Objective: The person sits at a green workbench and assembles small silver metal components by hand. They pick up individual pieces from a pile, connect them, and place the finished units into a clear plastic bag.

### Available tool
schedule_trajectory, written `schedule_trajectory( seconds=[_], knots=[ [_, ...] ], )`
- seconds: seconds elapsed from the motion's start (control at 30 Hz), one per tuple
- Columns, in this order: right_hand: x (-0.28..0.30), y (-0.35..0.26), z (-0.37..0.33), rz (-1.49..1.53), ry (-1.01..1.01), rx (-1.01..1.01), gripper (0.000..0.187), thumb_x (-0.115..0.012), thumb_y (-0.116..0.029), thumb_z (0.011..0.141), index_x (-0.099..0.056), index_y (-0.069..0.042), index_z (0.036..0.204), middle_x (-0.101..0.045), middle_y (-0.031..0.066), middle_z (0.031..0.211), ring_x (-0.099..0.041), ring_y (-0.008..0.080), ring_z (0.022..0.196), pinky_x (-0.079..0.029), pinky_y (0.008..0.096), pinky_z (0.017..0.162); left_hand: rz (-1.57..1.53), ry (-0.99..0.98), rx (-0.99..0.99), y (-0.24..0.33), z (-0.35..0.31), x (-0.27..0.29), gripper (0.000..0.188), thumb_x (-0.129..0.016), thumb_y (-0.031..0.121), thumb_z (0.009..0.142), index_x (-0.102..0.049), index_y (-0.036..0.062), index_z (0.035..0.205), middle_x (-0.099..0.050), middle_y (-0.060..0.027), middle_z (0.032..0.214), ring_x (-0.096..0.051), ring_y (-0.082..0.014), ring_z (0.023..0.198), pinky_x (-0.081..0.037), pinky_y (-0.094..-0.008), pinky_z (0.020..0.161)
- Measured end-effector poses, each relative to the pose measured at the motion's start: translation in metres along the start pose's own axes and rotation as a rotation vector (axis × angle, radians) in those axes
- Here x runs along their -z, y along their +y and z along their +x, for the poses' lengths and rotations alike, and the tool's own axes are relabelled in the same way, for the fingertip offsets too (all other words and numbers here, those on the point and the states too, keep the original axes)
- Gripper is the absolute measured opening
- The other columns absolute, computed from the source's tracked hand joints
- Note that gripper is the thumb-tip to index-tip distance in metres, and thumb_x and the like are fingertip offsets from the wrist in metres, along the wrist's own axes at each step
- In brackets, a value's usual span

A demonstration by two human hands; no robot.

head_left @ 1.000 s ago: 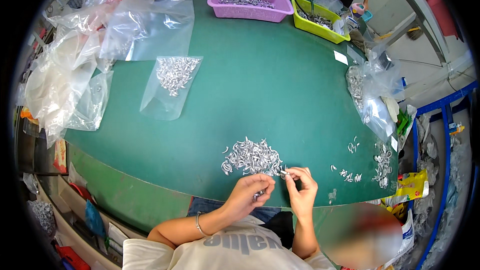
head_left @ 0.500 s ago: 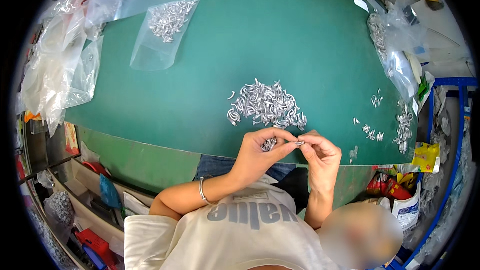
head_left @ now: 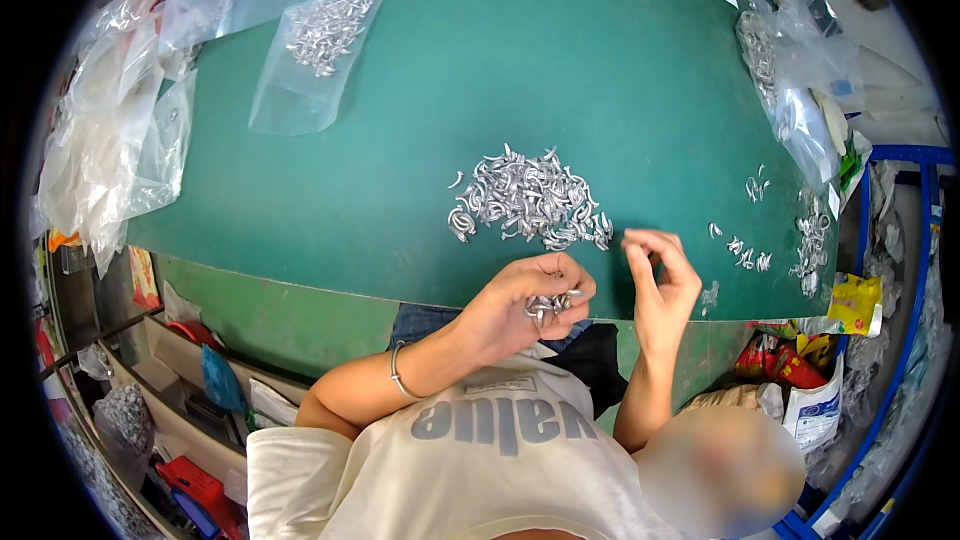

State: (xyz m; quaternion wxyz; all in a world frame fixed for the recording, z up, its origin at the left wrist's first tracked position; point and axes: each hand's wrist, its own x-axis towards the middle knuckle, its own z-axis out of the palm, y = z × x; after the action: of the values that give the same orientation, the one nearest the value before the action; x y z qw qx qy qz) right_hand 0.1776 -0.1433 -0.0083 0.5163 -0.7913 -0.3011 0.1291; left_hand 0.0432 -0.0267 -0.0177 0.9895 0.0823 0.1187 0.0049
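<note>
Several small curved silver metal pieces [head_left: 548,308] lie in my left hand [head_left: 510,308], whose fingers are curled around them. To its right, my right hand [head_left: 664,285] is raised over the table's near edge, apart from the left. Thumb and forefinger come together at the tips in a pinch; whatever may be between them is too small to make out. Just beyond both hands, a heap of the same curved metal pieces [head_left: 530,195] is spread on the green table [head_left: 420,110].
A clear bag of silver pieces [head_left: 328,35] lies at the far left, near crumpled plastic sheeting [head_left: 110,130]. Small groups of pieces [head_left: 745,253] and a larger cluster [head_left: 810,245] lie at the right. Beyond the right edge stands a blue metal frame [head_left: 862,230].
My right hand has drawn away from the left, to the right and slightly up. My left hand has turned, showing more of the pieces in it; the hands' fingertips no longer meet.
</note>
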Motion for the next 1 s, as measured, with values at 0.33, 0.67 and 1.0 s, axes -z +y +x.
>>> schedule_trajectory(
  seconds=[0.33, 0.67, 1.0],
  knots=[
    [-0.014, 0.012, 0.006, -0.512, -0.047, 0.317, 0.008, -0.065, -0.004, 0.073, -0.062, -0.005, 0.079, -0.057, 0.0071, 0.082, -0.051, 0.0253, 0.079, -0.035, 0.0347, 0.069, 0.221, 0.211, -0.005, -0.005, 0.002, 0.002, 0.023, -0.045, 0.023, 0.095, -0.055, 0.0024, 0.092, -0.035, 0.0037, 0.062, -0.029, -0.0051, 0.049, -0.022, -0.0206, 0.042],
    [-0.022, 0.008, -0.008, -0.449, -0.106, 0.316, 0.036, -0.072, -0.01, 0.069, -0.059, -0.002, 0.101, -0.051, 0.0142, 0.092, -0.047, 0.0307, 0.085, -0.039, 0.0381, 0.078, 0.366, 0.231, -0.089, -0.016, -0.01, 0.001, 0.026, -0.046, 0.025, 0.096, -0.056, 0.0012, 0.099, -0.033, 0.0065, 0.059, -0.024, -0.003, 0.047, -0.018, -0.0194, 0.041],
    [-0.025, 0.016, -0.002, -0.257, -0.079, 0.385, 0.016, -0.069, -0.005, 0.071, -0.062, -0.002, 0.085, -0.056, 0.0108, 0.084, -0.054, 0.0287, 0.079, -0.045, 0.0376, 0.069, 0.484, 0.327, -0.15, -0.033, -0.017, -0.005, 0.025, -0.047, 0.02, 0.095, -0.056, -0.0008, 0.103, -0.033, 0.0076, 0.059, -0.025, -0.0019, 0.048, -0.018, -0.0179, 0.041]
  ],
)
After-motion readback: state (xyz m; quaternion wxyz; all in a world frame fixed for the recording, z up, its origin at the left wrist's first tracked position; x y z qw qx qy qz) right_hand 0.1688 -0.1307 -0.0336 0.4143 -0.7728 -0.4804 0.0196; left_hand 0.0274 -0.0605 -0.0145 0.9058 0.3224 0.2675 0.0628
